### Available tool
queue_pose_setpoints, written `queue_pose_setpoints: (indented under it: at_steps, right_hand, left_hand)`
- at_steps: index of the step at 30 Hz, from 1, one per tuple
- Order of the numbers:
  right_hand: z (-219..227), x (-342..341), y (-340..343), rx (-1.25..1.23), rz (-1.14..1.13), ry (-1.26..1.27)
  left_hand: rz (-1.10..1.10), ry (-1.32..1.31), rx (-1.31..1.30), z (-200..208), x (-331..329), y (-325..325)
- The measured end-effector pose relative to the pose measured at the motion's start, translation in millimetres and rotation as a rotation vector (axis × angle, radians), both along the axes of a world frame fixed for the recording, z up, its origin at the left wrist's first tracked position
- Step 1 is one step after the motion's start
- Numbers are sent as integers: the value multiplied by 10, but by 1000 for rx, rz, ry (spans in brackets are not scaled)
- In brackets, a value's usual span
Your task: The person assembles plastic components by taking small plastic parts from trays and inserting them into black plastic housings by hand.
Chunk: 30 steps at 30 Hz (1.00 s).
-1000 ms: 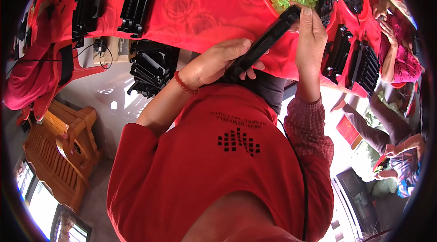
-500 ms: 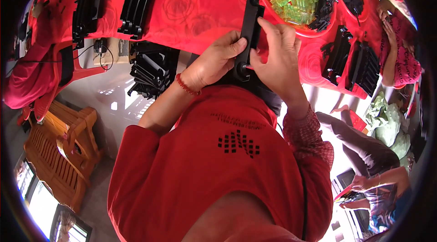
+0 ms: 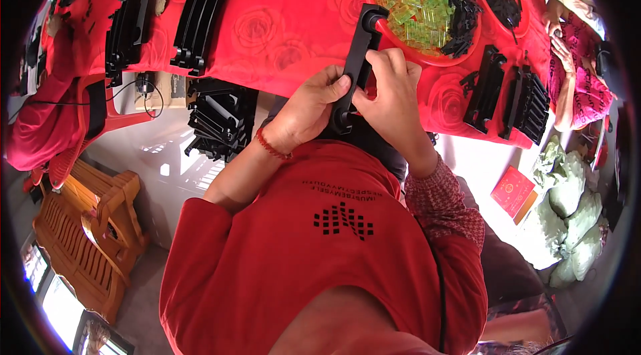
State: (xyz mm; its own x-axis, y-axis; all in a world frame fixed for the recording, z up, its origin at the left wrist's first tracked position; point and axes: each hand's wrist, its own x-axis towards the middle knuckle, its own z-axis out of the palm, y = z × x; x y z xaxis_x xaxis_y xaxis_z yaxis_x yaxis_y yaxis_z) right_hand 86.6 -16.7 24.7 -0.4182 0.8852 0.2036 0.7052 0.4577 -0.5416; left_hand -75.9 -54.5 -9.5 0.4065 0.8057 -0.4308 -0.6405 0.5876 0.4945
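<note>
A long black plastic bracket (image 3: 361, 48) with hooked, rounded ends is held at a slant in front of my chest, over the near table edge. My left hand (image 3: 308, 106) is closed around its left side, thumb lying on top. On the other side, my right hand (image 3: 394, 102) has thumb and curled fingers pressed against the bracket's edge; any small piece between them is hidden. Just beyond the right hand sits a red round tray (image 3: 427, 61) of clear yellow-green plastic pieces (image 3: 410, 4) and small black pieces (image 3: 461, 14).
Similar black brackets (image 3: 200, 21) lie in rows on the red flowered tablecloth (image 3: 260, 28), with more brackets (image 3: 486, 91) at right. A second red tray (image 3: 524, 11) holds black pieces. Below the table is a bracket pile (image 3: 220, 118). Another person's hands (image 3: 559, 44) are at far right.
The view has shifted, and the bracket now appears lower and further left. My right fingers are more curled against it. The person at lower right is largely out of view; a red box shows there.
</note>
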Motion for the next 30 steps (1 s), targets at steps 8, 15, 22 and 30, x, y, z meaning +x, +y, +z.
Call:
queue_pose_setpoints:
  at_steps: [8, 15, 22, 30]
  right_hand:
    - [-77, 28, 11, -19, 2, 30]
    - [-125, 54, -21, -53, -20, 54]
    - [16, 65, 1, -113, 70, 91]
    - [159, 38, -132, 6, 51, -33]
  left_hand:
    - [67, -41, -107, 8, 21, -31]
    - [75, -23, -74, -90, 33, -63]
    - [114, -113, -30, -93, 44, -37]
    - [294, -238, 122, -141, 58, 18]
